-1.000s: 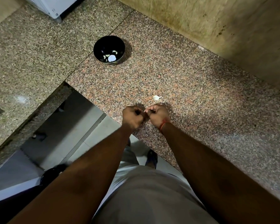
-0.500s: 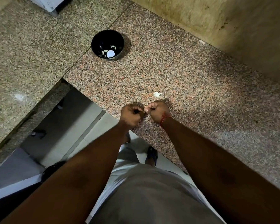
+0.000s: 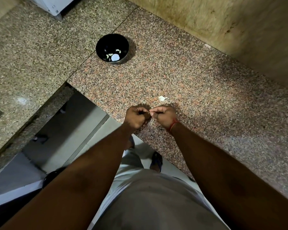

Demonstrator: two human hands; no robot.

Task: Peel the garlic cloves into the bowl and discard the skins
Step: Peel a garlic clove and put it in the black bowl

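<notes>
White garlic clove [image 3: 161, 98] just beyond right hand [image 3: 165, 116]

One head-worn wide-angle camera looks steeply down, from close above, onto the granite counter [image 3: 181, 77].

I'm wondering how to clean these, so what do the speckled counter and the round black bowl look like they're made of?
Speckled pink-brown counter: polished granite by the look, with a mottled grain, a faint sheen and a seam between slabs.
Round black bowl: glossy and smooth, with bright reflections inside; glazed ceramic, plastic or coated metal, which cannot be told here. Pale peeled garlic cloves lie in it.
</notes>
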